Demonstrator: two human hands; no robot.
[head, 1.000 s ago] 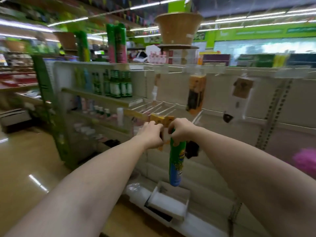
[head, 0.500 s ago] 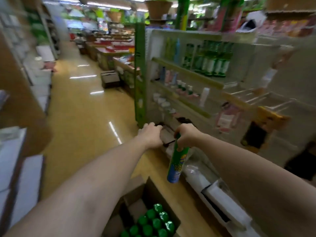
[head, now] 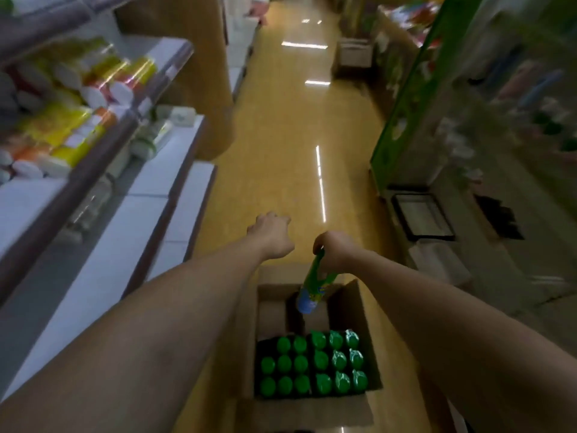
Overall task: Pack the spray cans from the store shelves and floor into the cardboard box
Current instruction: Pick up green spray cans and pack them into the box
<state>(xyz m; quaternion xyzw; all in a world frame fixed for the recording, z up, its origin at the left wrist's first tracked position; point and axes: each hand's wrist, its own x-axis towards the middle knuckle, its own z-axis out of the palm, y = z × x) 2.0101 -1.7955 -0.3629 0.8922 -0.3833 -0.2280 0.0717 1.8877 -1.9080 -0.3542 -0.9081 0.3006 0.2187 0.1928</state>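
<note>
View has swung since 0.5 s ago: the shelf w/ green bottles is gone from centre, the aisle now runs up the frame, & the open brown cardboard box point(head: 359, 307) has come from the bottom edge up to lower centre. Right hand point(head: 335, 250) grips the tall green-and-blue spray can point(head: 312, 289) by its top end, fingers curled round it. The can hangs tilted, blue base over the box's empty far part, at frame centre. Can't tell if it touches the box bottom yet. Left hand point(head: 271, 235) is just left of it, fingers loosely curled, holding nothing.

Step, I'd say: lowering this can in. Rows of green-capped cans point(head: 312, 364) fill the near part of the box; the free gap lies behind them. Next move needs the can brought upright & set down in that gap beside the back row, w/out knocking caps or catching the far flap.

Around: glossy tan floor point(head: 296, 135); white shelves w/ yellow & orange packs point(head: 93, 195) at left; green shelf-end panel point(head: 406, 104) upper right; black-framed tray point(head: 421, 217) mid right. Nothing seen btwn can & gap.
</note>
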